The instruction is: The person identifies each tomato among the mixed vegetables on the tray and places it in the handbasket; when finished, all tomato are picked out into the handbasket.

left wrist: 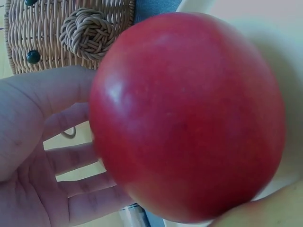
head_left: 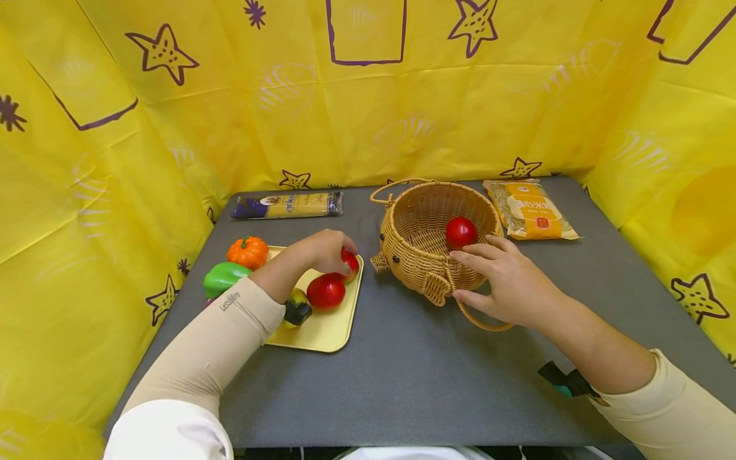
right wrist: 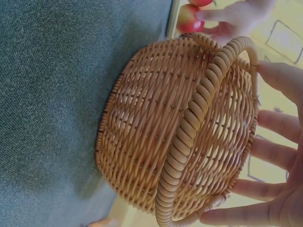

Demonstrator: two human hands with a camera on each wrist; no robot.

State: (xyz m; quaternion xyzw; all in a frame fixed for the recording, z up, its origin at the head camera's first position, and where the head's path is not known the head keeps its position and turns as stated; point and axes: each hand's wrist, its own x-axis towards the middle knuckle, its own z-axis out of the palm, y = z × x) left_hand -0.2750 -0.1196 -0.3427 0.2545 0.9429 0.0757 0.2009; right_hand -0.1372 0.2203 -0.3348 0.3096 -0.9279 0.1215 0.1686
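Note:
At the back right corner of a yellow tray (head_left: 322, 342), my left hand (head_left: 328, 251) grips a red apple (head_left: 349, 260) from above. Another red apple (head_left: 326, 292) lies on the tray just in front of it. One large red apple (left wrist: 189, 113) fills much of the left wrist view and hides the fingertips. My right hand (head_left: 508, 281) touches the near right rim of a wicker basket (right wrist: 147, 113) with its fingers extended, the thumb low by the looped handle (right wrist: 182, 142). Inside the basket sits a red apple (head_left: 461, 233).
Beside my left forearm are an orange pumpkin (head_left: 248, 253), a green pepper (head_left: 225, 278) and a dark-and-yellow item (head_left: 297, 308). A pasta packet (head_left: 287, 205) lies at the back left. An orange-labelled bag (head_left: 531, 209) lies right of the basket. Yellow cloth (head_left: 368, 115) encloses the table.

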